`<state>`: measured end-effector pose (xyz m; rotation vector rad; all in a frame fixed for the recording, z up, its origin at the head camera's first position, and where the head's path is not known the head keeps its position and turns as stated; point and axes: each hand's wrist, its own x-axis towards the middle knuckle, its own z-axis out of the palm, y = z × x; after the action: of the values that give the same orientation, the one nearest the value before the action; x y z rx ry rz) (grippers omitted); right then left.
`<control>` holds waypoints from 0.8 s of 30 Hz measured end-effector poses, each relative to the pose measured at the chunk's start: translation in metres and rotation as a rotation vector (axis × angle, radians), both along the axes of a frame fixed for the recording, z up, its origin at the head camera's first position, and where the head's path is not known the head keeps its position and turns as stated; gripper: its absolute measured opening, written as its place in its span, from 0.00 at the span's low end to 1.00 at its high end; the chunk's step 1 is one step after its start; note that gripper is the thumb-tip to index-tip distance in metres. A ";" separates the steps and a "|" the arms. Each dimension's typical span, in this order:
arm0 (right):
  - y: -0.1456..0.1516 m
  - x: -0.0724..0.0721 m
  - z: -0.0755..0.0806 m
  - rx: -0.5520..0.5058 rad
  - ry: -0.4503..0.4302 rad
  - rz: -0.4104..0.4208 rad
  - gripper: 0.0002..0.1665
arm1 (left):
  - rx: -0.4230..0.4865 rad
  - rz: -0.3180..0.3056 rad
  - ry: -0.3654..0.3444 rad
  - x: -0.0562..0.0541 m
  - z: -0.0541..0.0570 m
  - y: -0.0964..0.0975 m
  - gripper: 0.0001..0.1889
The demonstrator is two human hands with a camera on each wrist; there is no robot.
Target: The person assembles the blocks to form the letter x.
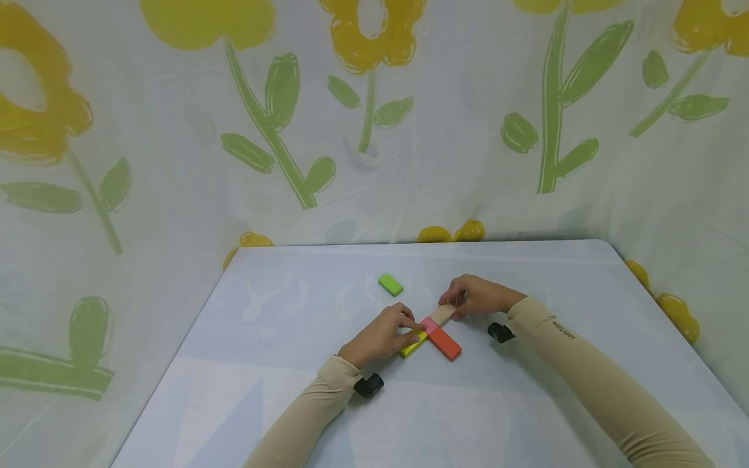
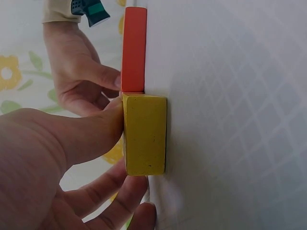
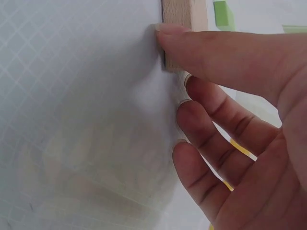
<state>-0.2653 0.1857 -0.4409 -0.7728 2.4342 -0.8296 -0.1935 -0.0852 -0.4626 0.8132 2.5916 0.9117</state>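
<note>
Four flat blocks meet in a cross-like layout on the table in the head view. My left hand [image 1: 383, 333] grips the yellow block [image 1: 413, 344], its thumb against one side and fingers around the far side; fingertips also reach the pink block [image 1: 430, 325] in the middle. An orange-red block [image 1: 446, 343] extends toward the front right from the pink one. At the back right, my right hand [image 1: 481, 296] pinches the plain wooden block [image 1: 443, 313] near its outer end. In the right wrist view, the thumb [image 3: 216, 52] lies along that block's side, and the other fingers are bent loosely.
A light green block [image 1: 391, 285] lies apart, farther back on the white table [image 1: 263, 370]. Behind the table's far edge hangs a flower-printed cloth [image 1: 445, 130], which also covers both sides. Black devices [image 1: 369, 385] are worn at the wrists.
</note>
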 end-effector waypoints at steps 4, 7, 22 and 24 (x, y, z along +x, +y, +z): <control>0.001 0.000 0.002 0.014 0.006 -0.010 0.21 | 0.006 -0.007 0.006 0.000 0.001 0.000 0.15; 0.000 0.001 0.003 0.032 0.021 -0.012 0.24 | 0.006 -0.008 0.007 0.000 0.001 0.000 0.15; 0.004 0.008 0.010 0.034 0.063 -0.031 0.30 | -0.012 0.004 0.004 -0.001 -0.001 0.000 0.15; 0.005 0.008 0.010 0.026 0.080 -0.021 0.30 | -0.007 0.003 0.004 -0.001 -0.001 -0.001 0.15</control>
<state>-0.2571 0.1908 -0.4307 -0.7856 2.5225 -0.7875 -0.1941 -0.0861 -0.4637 0.8103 2.5990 0.9022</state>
